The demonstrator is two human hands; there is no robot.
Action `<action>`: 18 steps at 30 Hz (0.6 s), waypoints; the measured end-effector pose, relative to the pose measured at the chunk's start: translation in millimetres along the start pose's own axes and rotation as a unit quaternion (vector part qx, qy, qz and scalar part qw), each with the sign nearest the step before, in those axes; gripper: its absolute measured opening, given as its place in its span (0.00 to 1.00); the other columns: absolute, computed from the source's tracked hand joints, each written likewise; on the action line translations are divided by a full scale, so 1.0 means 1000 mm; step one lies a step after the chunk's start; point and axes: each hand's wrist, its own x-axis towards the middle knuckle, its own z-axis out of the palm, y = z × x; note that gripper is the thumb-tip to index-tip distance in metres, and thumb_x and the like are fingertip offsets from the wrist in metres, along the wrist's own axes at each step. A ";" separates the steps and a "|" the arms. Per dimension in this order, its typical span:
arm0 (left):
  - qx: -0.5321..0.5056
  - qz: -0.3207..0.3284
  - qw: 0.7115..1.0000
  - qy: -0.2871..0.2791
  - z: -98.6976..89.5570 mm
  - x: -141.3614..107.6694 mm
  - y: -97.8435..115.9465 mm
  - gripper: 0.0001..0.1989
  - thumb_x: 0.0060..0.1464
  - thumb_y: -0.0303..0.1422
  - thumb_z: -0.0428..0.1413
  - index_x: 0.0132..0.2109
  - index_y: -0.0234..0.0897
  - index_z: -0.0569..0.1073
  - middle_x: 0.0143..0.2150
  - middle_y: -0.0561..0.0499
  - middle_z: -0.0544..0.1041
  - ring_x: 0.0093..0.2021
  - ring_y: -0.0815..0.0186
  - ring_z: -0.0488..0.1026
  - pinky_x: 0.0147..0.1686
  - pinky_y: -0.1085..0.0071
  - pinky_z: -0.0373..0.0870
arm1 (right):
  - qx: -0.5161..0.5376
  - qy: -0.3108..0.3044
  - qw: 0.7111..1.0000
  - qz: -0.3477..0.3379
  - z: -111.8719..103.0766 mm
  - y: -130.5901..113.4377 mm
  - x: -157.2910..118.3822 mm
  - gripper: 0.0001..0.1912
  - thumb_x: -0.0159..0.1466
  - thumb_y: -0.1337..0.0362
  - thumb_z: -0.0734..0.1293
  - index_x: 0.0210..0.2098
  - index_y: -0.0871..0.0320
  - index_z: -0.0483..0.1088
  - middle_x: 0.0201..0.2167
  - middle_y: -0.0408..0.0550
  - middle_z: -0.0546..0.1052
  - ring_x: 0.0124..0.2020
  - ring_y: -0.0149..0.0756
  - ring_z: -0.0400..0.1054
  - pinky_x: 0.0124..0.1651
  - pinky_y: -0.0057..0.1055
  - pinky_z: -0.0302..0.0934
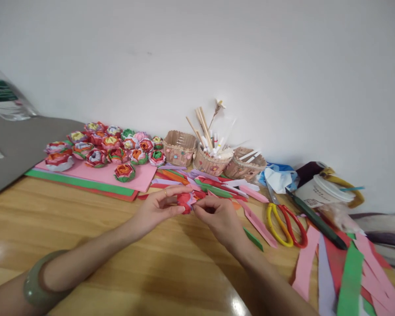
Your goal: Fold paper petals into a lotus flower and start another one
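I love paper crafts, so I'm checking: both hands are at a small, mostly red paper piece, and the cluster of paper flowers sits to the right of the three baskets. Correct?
Not quite: the head view shows the cluster of paper flowers to the left of the three baskets. The left hand and right hand are at the mostly red paper piece.

Left hand (154, 210) faces right hand (220, 216), both pinching.

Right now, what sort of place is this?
Probably a craft table against a wall, at home or in a small workshop; can't tell which. Signs: rows of folded paper flowers, red-and-yellow-handled scissors, and cut paper strips.
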 end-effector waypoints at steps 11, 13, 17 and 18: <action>0.056 0.009 0.998 -0.018 -0.001 0.004 0.005 0.19 0.48 0.30 0.58 0.49 0.43 0.73 0.56 0.48 0.70 0.54 0.60 0.67 0.53 0.61 0.62 | 0.167 -0.025 0.976 0.135 -0.005 0.009 0.006 0.06 0.47 0.63 0.70 0.20 0.60 0.76 0.13 0.38 0.68 0.16 0.22 0.50 0.20 0.23 0.44; 0.053 0.004 0.998 -0.018 0.000 0.004 0.006 0.19 0.48 0.30 0.58 0.49 0.42 0.73 0.55 0.48 0.70 0.54 0.59 0.66 0.54 0.61 0.61 | 0.178 -0.028 0.973 0.143 -0.006 0.010 0.006 0.07 0.47 0.62 0.71 0.20 0.61 0.76 0.14 0.39 0.68 0.16 0.22 0.51 0.20 0.23 0.44; 0.046 -0.016 0.999 -0.022 0.001 0.002 0.006 0.19 0.48 0.31 0.58 0.50 0.42 0.72 0.54 0.48 0.72 0.52 0.59 0.69 0.52 0.61 0.62 | 0.166 -0.022 0.976 0.136 -0.005 0.011 0.005 0.07 0.47 0.62 0.70 0.20 0.61 0.75 0.14 0.40 0.68 0.17 0.22 0.51 0.20 0.24 0.44; 0.048 -0.017 0.998 -0.022 0.001 0.002 0.006 0.19 0.48 0.31 0.58 0.50 0.42 0.72 0.54 0.48 0.72 0.51 0.59 0.69 0.52 0.60 0.62 | 0.159 -0.019 0.978 0.133 -0.004 0.011 0.005 0.07 0.47 0.63 0.70 0.20 0.61 0.75 0.14 0.40 0.68 0.17 0.23 0.51 0.20 0.24 0.44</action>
